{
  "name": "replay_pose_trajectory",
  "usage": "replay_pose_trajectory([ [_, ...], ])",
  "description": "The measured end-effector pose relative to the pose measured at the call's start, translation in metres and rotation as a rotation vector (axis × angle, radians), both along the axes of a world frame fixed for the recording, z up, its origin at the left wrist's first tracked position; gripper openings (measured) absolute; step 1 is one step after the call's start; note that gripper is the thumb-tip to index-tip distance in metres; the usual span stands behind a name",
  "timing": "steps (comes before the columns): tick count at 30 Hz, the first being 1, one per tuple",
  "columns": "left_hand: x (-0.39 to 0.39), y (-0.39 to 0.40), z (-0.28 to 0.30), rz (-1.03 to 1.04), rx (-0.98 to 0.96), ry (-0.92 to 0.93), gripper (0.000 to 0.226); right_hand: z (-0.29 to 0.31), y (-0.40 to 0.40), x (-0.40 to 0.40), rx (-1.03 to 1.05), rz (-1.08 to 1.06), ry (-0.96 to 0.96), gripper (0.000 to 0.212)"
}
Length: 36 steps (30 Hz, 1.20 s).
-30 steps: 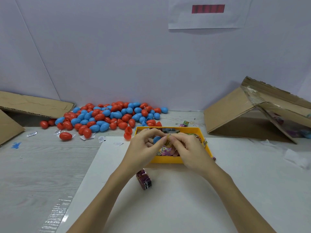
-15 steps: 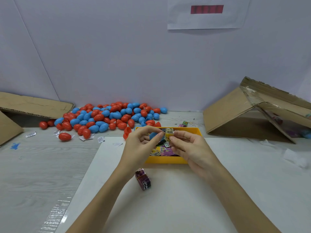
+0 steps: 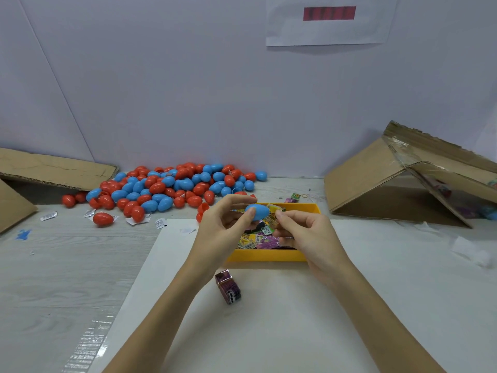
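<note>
The blue plastic egg (image 3: 258, 212) is whole and closed, smooth and plain. It lies on its side, long axis running left to right, pinched in the fingers of the left hand (image 3: 223, 230) above the yellow tray (image 3: 266, 256).

blue egg (image 3: 258, 211), yellow tray (image 3: 265, 255), red and blue egg pile (image 3: 166, 188), brown cardboard (image 3: 376, 181)

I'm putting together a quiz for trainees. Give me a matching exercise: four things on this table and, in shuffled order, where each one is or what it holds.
Things
1. blue egg
2. purple box
3. yellow tray
4. egg pile

Places or states
A. lies on the white sheet, in front of the tray
B. spread along the foot of the back wall
C. in the grip of the left hand
D. holds colourful packets

Pairs: 1-C, 2-A, 3-D, 4-B
</note>
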<state>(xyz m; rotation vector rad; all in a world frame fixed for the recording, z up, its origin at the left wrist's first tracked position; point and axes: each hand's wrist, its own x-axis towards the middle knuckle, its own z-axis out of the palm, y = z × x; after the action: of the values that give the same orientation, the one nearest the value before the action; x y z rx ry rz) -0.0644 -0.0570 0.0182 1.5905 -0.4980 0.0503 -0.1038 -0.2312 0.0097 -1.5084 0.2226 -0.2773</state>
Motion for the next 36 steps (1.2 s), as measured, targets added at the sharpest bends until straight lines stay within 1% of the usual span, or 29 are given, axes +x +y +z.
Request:
replay_pose_trajectory([
  [6, 0.0022, 0.0005, -0.0029, 0.060, 0.039, -0.034, 0.017, 0.0021, 0.0002, -0.0019, -0.099, 0.017, -0.019, 0.012],
  [12, 0.0034, 0.0007, -0.0036, 0.056, 0.066, -0.037, 0.020, 0.0003, 0.0009, -0.0016, -0.122, 0.011, -0.008, 0.015],
  [18, 0.0010, -0.0018, -0.0049, 0.043, 0.058, -0.065, 0.023, 0.0005, 0.0020, -0.0028, -0.127, 0.057, -0.032, 0.018],
  [23, 0.0012, -0.0031, -0.0056, 0.012, 0.050, -0.055, 0.027, -0.0018, 0.0020, -0.0016, -0.122, 0.033, -0.107, 0.010],
  [26, 0.0022, -0.0029, -0.0057, 0.030, 0.003, -0.039, 0.029, -0.0038, 0.0021, -0.0001, -0.131, 0.005, -0.153, 0.014],
  [29, 0.0028, -0.0023, -0.0055, 0.034, -0.006, -0.022, 0.025, -0.0039, 0.0028, 0.0011, -0.133, -0.015, -0.186, 0.021],
  [36, 0.0032, -0.0021, -0.0054, 0.018, -0.019, 0.002, 0.024, -0.0033, 0.0031, 0.0000, -0.141, -0.028, -0.207, 0.025],
])
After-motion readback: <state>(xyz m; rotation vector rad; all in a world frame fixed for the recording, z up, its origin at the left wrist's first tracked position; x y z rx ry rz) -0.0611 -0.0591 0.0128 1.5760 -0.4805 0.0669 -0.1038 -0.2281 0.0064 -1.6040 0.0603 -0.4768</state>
